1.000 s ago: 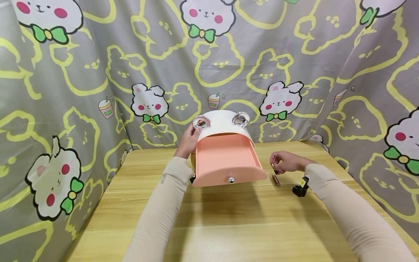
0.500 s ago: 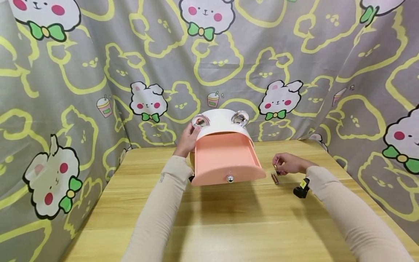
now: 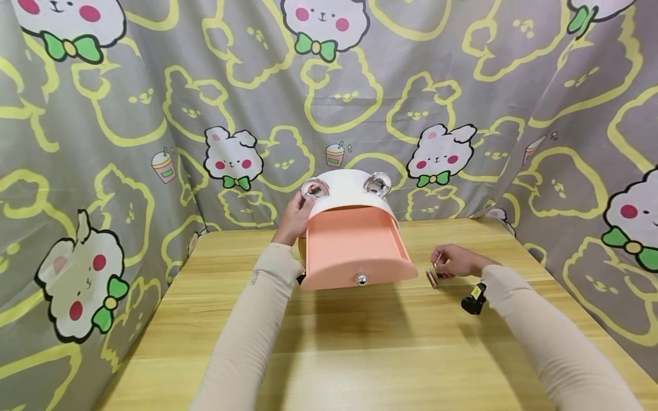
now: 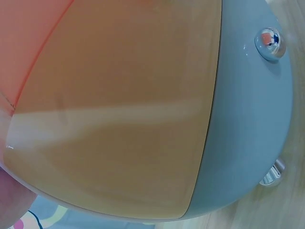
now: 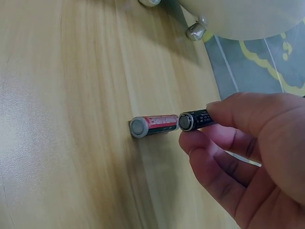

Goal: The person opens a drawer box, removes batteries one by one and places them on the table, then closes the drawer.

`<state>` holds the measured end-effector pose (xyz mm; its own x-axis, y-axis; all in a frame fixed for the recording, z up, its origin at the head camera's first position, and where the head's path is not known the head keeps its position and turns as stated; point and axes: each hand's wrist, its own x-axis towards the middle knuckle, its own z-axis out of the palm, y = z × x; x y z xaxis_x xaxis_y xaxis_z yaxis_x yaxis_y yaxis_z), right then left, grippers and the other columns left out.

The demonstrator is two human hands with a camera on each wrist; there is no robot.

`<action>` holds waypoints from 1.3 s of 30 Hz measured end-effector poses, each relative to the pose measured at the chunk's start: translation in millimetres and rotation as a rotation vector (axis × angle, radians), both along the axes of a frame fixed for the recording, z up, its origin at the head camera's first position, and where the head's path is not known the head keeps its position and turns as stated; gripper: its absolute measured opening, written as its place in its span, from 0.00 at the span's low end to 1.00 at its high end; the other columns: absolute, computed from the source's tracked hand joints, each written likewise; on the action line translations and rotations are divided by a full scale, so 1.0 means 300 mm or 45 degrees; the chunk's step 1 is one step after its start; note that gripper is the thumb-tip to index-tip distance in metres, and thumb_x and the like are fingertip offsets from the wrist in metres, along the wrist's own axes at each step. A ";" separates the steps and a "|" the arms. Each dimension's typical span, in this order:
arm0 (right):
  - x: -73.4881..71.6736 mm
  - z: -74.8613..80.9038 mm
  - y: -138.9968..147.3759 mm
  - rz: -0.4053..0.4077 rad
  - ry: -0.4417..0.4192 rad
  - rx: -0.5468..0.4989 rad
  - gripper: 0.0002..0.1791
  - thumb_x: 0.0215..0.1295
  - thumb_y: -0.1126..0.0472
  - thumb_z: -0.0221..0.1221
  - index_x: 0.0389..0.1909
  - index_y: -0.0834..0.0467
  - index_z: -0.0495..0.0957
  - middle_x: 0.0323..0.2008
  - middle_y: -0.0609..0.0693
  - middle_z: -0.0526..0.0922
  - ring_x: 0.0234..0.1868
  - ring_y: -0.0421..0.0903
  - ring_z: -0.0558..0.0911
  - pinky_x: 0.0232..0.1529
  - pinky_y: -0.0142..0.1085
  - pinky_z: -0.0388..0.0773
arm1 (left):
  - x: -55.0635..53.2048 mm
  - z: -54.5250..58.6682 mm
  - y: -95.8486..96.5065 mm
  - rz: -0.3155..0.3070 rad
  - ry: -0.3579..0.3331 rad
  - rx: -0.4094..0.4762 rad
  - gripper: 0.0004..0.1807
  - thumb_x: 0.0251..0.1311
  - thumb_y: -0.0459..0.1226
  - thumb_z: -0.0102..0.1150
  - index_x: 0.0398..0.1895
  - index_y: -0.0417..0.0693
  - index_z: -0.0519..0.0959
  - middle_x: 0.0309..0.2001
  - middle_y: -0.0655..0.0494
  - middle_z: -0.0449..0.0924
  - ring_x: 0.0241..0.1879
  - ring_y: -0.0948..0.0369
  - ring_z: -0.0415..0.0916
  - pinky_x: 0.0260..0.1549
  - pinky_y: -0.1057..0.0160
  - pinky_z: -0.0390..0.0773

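Observation:
A frog-like storage box (image 3: pixel 343 185) with a white top and two shiny ring eyes stands at the back of the table. Its peach drawer (image 3: pixel 357 234) is pulled out, with a silver knob on the front. My left hand (image 3: pixel 295 220) holds the box by its left side, thumb near the ring eye; in the left wrist view only a bit of it shows at the lower left edge. Right of the box, my right hand (image 3: pixel 454 261) pinches a black battery (image 5: pixel 196 119) between thumb and fingers. Close beside it, a red and black battery (image 5: pixel 155 125) lies on the table.
Tan and blue-grey sections (image 4: pixel 248 109) of the box, with shiny balls, fill the left wrist view. A patterned curtain (image 3: pixel 288 114) hangs behind and along both sides of the wooden table (image 3: pixel 349 354). A black wrist camera (image 3: pixel 474 299) hangs under the right wrist.
My right hand has shifted slightly right and toward me with the black battery in its fingers. The left hand, the box and the lying battery look the same.

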<state>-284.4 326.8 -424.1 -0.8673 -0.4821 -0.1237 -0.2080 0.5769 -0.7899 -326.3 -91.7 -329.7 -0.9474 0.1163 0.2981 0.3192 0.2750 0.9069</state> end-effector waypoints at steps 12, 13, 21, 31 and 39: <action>-0.003 -0.052 0.013 0.002 0.032 0.020 0.07 0.62 0.75 0.55 0.39 0.71 0.69 0.24 0.53 0.77 0.24 0.44 0.75 0.25 0.34 0.75 | -0.001 -0.002 0.001 -0.006 0.027 0.001 0.22 0.74 0.45 0.43 0.67 0.46 0.66 0.56 0.43 0.72 0.52 0.52 0.69 0.58 0.54 0.66; -0.004 -0.057 0.015 0.006 0.033 0.011 0.07 0.62 0.75 0.55 0.39 0.71 0.69 0.24 0.53 0.77 0.24 0.44 0.75 0.25 0.34 0.75 | -0.001 -0.002 0.001 -0.007 0.028 0.000 0.23 0.74 0.45 0.43 0.67 0.46 0.66 0.57 0.43 0.72 0.53 0.52 0.68 0.59 0.54 0.65; 0.004 -0.077 0.018 -0.031 0.051 0.001 0.07 0.60 0.75 0.56 0.37 0.71 0.69 0.24 0.52 0.74 0.24 0.46 0.75 0.24 0.35 0.76 | 0.002 0.000 0.002 -0.008 0.023 -0.006 0.23 0.75 0.44 0.43 0.68 0.47 0.65 0.59 0.44 0.71 0.54 0.52 0.68 0.60 0.54 0.65; 0.000 -0.104 0.022 -0.058 0.059 0.047 0.06 0.59 0.76 0.56 0.36 0.69 0.70 0.23 0.51 0.74 0.23 0.45 0.74 0.24 0.35 0.76 | 0.024 0.015 0.001 0.003 0.032 -0.016 0.22 0.75 0.44 0.44 0.67 0.46 0.66 0.57 0.43 0.72 0.53 0.51 0.68 0.59 0.54 0.65; 0.013 -0.107 0.018 -0.065 0.050 0.044 0.06 0.61 0.75 0.56 0.37 0.70 0.69 0.22 0.51 0.76 0.22 0.45 0.75 0.23 0.36 0.75 | 0.009 0.000 0.001 0.017 0.054 -0.030 0.21 0.74 0.44 0.43 0.65 0.46 0.67 0.55 0.44 0.73 0.51 0.52 0.69 0.58 0.54 0.66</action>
<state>-280.5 332.0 -456.1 -0.8950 -0.4335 -0.1048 -0.2084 0.6143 -0.7610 -323.7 -91.3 -329.8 -0.9355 0.1113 0.3354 0.3534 0.3002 0.8860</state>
